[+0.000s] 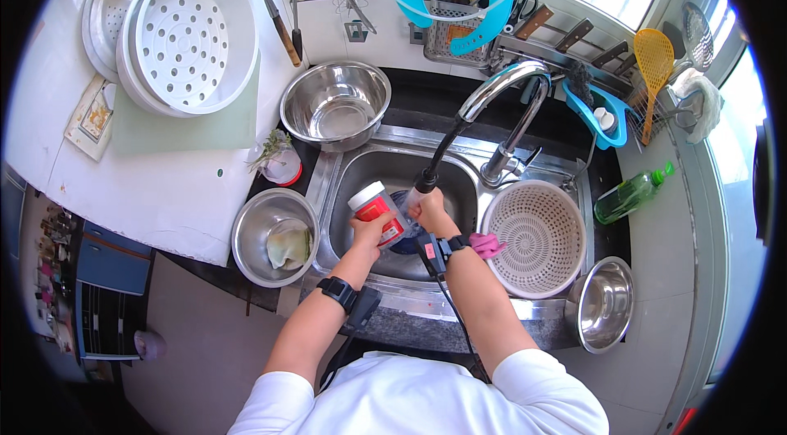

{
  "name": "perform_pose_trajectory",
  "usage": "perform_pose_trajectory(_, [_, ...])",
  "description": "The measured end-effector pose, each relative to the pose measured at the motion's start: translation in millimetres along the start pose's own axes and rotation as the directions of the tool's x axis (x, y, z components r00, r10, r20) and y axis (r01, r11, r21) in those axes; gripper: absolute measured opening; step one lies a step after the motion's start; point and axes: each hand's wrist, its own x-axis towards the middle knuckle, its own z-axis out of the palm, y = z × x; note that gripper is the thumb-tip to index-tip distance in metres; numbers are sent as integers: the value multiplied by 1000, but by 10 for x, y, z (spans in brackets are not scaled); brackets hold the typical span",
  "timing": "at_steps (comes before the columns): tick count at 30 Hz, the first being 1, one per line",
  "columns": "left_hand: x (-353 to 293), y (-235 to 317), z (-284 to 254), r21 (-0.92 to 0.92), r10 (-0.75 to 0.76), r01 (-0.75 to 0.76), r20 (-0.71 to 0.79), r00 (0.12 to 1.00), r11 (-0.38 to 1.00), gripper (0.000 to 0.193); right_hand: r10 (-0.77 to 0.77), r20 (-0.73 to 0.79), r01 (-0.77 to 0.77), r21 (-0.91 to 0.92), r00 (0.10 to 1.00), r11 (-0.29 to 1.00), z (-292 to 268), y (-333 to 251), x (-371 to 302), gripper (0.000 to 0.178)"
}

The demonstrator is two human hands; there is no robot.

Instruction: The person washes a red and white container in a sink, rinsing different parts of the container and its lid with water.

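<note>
"Kitchen seen from above, with a steel sink [410, 293] beside a white bench [156, 197]. Where are the hands?"

"Both are over the basin. The left hand [371, 232] is wrapped around a clear jar [377, 212] with a red label; the right hand [430, 209] is closed around the lower part of the tap's spray head [425, 182]."

"How does the jar lie?"

"Tilted, its long axis slanting from a white end at far left to a clear end at near right. That clear end sits just beside the right hand, on its left. The left hand is nearer, touching the jar."

"And the containers, near to far?"

"Nearest, a steel bowl [605, 304] tips at the right. At the left, another bowl [248, 232] holds something pale green [288, 246]. Right of the basin stands a beige colander [537, 234], a pink cloth [489, 245] at its edge. Beyond are a red-rimmed pot [283, 166] with green sprigs [270, 146], a large steel basin [336, 103] and, farthest, a white perforated steamer [184, 45]"
</note>
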Motion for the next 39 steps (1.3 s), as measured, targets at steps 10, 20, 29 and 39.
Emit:
perform_pose_trajectory(10, [365, -5, 209, 55, -337, 333, 226, 914, 941, 88, -386, 359, 506, -763, 849, 402, 498, -924, -1101, 52])
perform_pose_trajectory(20, [270, 70, 283, -70, -367, 428, 404, 838, 901, 68, -469, 373, 571, -712, 801, 409, 520, -859, -1078, 45])
perform_pose_trajectory(29, [271, -34, 121, 327, -206, 80, 371, 906, 942, 56, -445, 332, 518, -752, 831, 406, 622, -884, -999, 46])
perform_pose_trajectory(39, [226, -137, -135, 643, 333, -580, 475, 814, 501, 99, -506, 308, 518, -780, 806, 350, 634, -835, -921, 54])
